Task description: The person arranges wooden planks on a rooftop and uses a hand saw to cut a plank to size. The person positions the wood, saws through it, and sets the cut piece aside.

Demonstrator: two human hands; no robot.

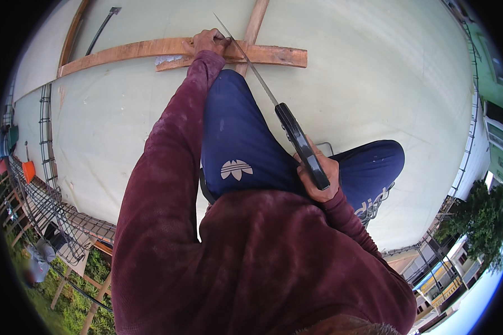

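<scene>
My right hand is closed round the black handle of a handsaw. The thin blade slants up and to the left, crossing over a wooden plank. On that plank, left of the blade, my left hand presses down with bent fingers gripping the wood. A second, narrower wooden piece passes beneath the plank and runs away from me. My left knee lies close below the plank. I cannot tell whether the saw teeth touch the wood.
A pale sheeted surface spreads under everything. At the far left lies a dark bar with a bent end. Tied steel rebar lines the left edge, near an orange tool. Beyond the right edge are buildings and a tree.
</scene>
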